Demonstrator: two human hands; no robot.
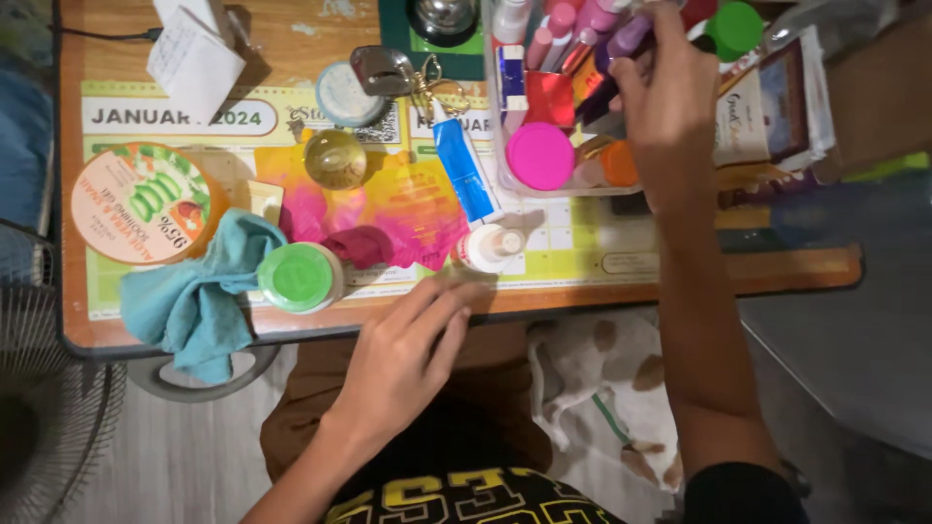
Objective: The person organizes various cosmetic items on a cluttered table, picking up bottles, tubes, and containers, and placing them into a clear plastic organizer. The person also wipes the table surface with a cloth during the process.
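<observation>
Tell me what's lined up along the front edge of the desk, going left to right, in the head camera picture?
Blue cloth → green-lidded jar → crumpled pink cloth → left hand → small white bottle.

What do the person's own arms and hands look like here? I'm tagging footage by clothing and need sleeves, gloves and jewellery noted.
Both hands are bare: no gloves, rings or watch show on the left hand or the right hand. The forearms are uncovered. A black sleeve edge shows on the right upper arm.
</observation>
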